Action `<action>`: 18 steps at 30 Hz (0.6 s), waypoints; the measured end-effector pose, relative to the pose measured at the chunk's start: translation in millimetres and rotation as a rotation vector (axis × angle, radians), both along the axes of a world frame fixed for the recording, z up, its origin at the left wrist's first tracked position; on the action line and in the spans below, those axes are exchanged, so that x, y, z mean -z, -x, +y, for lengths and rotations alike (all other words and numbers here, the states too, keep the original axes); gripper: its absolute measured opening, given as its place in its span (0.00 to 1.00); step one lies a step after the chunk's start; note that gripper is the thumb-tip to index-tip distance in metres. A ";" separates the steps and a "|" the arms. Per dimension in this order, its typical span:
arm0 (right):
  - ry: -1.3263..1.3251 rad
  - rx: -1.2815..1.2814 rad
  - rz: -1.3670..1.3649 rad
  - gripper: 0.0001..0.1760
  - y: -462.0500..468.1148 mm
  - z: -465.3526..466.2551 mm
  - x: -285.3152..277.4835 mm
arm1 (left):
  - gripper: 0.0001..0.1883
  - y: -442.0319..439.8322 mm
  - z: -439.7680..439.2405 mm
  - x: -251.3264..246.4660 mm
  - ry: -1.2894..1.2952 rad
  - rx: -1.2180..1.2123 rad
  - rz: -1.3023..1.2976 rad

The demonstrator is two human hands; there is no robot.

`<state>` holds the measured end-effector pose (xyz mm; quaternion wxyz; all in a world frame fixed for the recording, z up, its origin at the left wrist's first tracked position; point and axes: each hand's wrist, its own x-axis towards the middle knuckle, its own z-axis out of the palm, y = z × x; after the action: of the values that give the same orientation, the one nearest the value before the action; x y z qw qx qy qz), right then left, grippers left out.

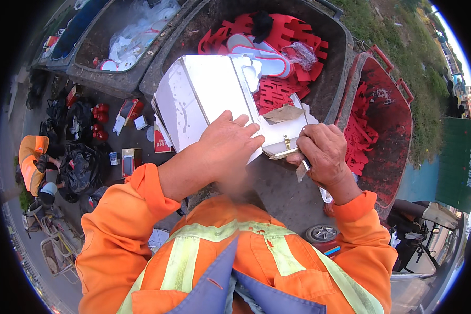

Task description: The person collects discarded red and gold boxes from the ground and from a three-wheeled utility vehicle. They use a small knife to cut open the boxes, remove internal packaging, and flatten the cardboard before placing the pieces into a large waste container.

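Observation:
A white cardboard box point(216, 86) with a torn side rests tilted over the front of a dark wheeled bin point(339, 70). My left hand point(229, 143) lies on the box's upper face with fingers apart; I cannot see its thumb. At the right end, my right hand point(324, 151) is closed beside the box edge, close to a small brass-coloured clasp point(287, 142). From that fist sticks a small tool point(307, 163) with a dark and metal part, seemingly a knife. A torn brown flap point(283, 114) stands up on the box.
In the bin lie red paper cut-outs point(274, 94) and white slippers point(265, 62). A red bin point(392, 145) stands right, another bin with plastic waste point(131, 47) left. Black bags point(82, 165) and cartons point(131, 161) cover the ground near a crouching person point(33, 165). A wheel point(322, 233) is below right.

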<state>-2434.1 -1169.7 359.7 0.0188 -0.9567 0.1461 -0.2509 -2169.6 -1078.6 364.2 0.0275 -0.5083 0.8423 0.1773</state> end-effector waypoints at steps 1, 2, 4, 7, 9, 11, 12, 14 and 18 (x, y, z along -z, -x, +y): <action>-0.016 -0.014 0.036 0.23 0.9 0.0 -2.0 | 0.47 0.2 -3.2 11.3 0.018 0.045 0.006; 0.000 -0.026 0.051 0.22 -0.4 -0.2 -4.6 | 0.50 0.0 -6.3 20.8 0.036 0.089 0.012; 0.025 -0.039 0.090 0.21 -2.0 2.0 -9.2 | 0.52 1.3 -14.8 29.8 -0.061 0.111 -0.014; 0.078 -0.059 0.185 0.15 -1.8 0.7 -14.5 | 0.51 4.7 -17.6 43.1 -0.092 0.123 -0.038; 0.120 -0.078 0.197 0.12 0.2 -5.0 -11.5 | 0.49 4.9 -12.9 51.0 -0.049 0.125 -0.014; 0.140 -0.073 0.185 0.09 3.0 -9.5 -6.9 | 0.48 6.4 -2.8 54.4 -0.016 0.095 -0.016; 0.142 -0.059 0.169 0.08 4.5 -12.3 -3.9 | 0.47 8.0 1.2 55.1 0.003 0.080 -0.014; 0.119 -0.042 0.112 0.07 9.4 -19.3 1.7 | 0.45 10.4 6.5 56.2 0.027 0.049 -0.001; 0.020 -0.043 -0.008 0.10 23.4 -38.1 8.4 | 0.43 14.4 12.0 59.7 0.047 -0.024 0.059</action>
<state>-2457.4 -1207.8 351.2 0.0153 -0.9588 0.1230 -0.2558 -2184.0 -1066.5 304.5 -0.0114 -0.5136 0.8404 0.1724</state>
